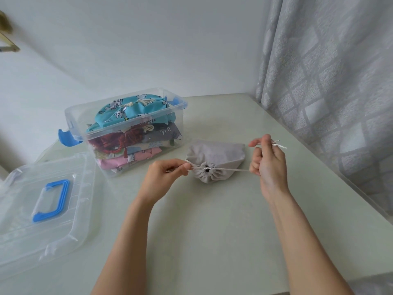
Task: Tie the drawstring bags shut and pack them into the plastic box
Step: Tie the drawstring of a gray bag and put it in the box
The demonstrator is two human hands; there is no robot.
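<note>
Tabletop [212, 220]: bag [214, 158] between grips.

Soft even daylight, faint shadows, slight overall softness, wide-angle bending at edges.

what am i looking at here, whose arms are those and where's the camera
There is no machine: a person wears a camera on the head, looking down at their own hands. On the pale table lies a grey drawstring bag, its mouth gathered. The left hand and the right hand each pinch one end of its white cord, pulling it sideways. Left of the bag stands a clear plastic box already stuffed with colourful bags, a turquoise bag on top. Its lid, with a blue handle, lies nearby.
</note>
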